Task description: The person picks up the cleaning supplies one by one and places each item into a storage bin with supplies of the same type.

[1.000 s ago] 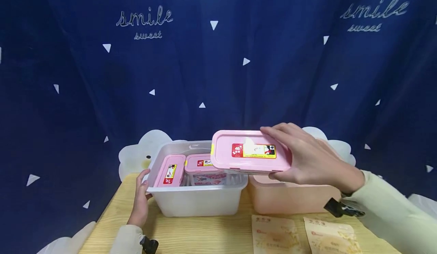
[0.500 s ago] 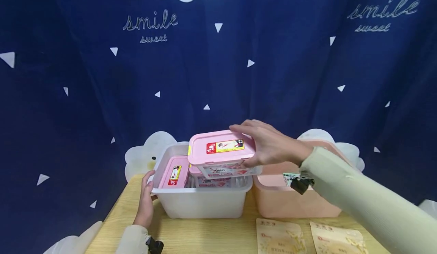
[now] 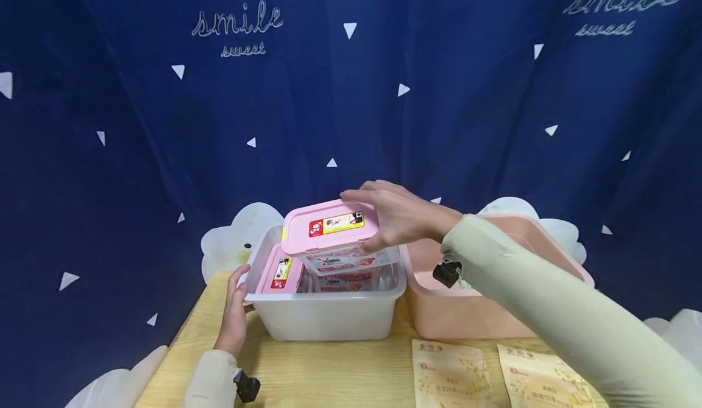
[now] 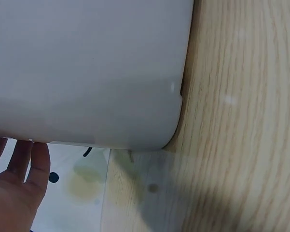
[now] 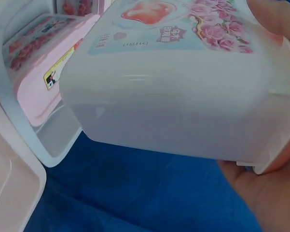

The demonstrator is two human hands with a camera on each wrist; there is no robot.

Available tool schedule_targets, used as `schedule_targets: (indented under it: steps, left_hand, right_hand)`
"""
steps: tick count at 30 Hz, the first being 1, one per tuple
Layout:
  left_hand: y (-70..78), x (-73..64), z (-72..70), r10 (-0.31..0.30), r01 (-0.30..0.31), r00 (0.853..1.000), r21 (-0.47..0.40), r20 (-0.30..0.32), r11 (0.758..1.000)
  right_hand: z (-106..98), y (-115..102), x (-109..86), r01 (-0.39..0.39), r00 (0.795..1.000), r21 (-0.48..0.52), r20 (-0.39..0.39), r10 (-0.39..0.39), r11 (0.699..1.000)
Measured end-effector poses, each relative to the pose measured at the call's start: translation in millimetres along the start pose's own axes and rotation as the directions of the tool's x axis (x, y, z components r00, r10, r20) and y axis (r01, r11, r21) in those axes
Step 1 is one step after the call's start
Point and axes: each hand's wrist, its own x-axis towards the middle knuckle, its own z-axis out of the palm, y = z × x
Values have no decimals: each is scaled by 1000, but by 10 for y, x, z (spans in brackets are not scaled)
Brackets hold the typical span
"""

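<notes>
My right hand (image 3: 403, 216) grips one end of a detergent box (image 3: 331, 225) with a pink lid and OMO print, thumb on the near side and fingers over the far edge. The box is tilted above a white plastic bin (image 3: 323, 321). Two similar pink-lidded boxes sit inside: one at the left (image 3: 281, 268), and another (image 3: 348, 282) partly hidden under the held box. My left hand (image 3: 233, 320) holds the bin's left rim; in the left wrist view its fingers (image 4: 38, 164) touch the outer wall. The right wrist view shows the held box's white end (image 5: 178, 106) close up.
A peach-coloured bin (image 3: 471, 323) stands right beside the white one, partly covered by my right forearm. Two beige printed packets (image 3: 452, 374) (image 3: 548, 377) lie in front of it on the wooden table (image 3: 329, 374). A dark blue curtain (image 3: 351, 122) hangs behind.
My right hand has carried the held box leftward, from between the two bins to over the white bin, and tilted it. My left hand stays at the white bin's rim.
</notes>
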Motion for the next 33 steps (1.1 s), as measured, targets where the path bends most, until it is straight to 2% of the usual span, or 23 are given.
schedule_targets:
  steps: [4,11,20,24,33]
  left_hand:
    - [6,27,-14,3,-4,1000,30,26,1000]
    - [-8,41,-49,-4,5,1000,-17,16,1000]
    - [18,40,8,-2,2,999,21,37,1000]
    - [51,21,31,4,-5,999,20,46,1000]
    - [40,-13,-41,-7,6,1000,32,19,999]
  right_hand:
    - [47,23,87,-34,999,32,14,34,999]
    - [226,104,297,-119,990,125,86,109,985]
    - [446,244,296,-207,971,147,151,185,967]
    - [518,243,295,-220,968,118,149,201,968]
    - [725,164,411,-209,969,173,166,180,963]
